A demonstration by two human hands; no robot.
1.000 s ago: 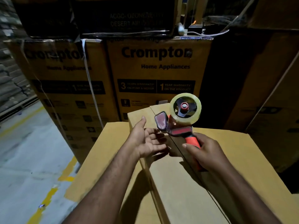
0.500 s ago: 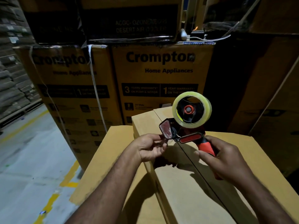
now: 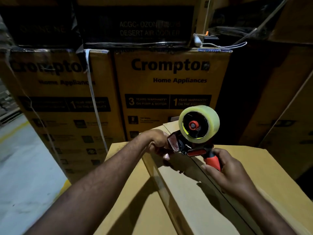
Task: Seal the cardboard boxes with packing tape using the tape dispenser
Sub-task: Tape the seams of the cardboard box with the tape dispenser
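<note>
**Item 1. Tape dispenser** [image 3: 194, 146]: red and black, held tilted just above the box top, with its roll of clear tape [image 3: 211, 119] uppermost. It was probably raised so the free end could be readied before laying tape.

**Item 2. Right hand** [image 3: 232, 175]: fingers wrapped round the red handle [image 3: 212, 162], the grip suited to drawing the tool along a seam.

**Item 3. Left hand** [image 3: 157, 143]: fingers curled narrow, pinching at the dispenser's front plate. Whether the clear tape end lay between them could not be told. Likely purpose was freeing or drawing out that end.

**Item 4. Cardboard box** [image 3: 186, 209]: plain, directly beneath both hands, flaps shut. Its centre seam [image 3: 198, 165] ran towards the wearer and appeared untaped, so sealing of this seam was judged not yet begun.

**Item 5. Printed cartons** [image 3: 169, 78]: stacked behind the box and marked "Crompton Home Appliances". A white strap [image 3: 94, 106] hung down the left one.

**Item 6. Concrete floor** [image 3: 25, 175]: to the left, with a yellow line.
</note>
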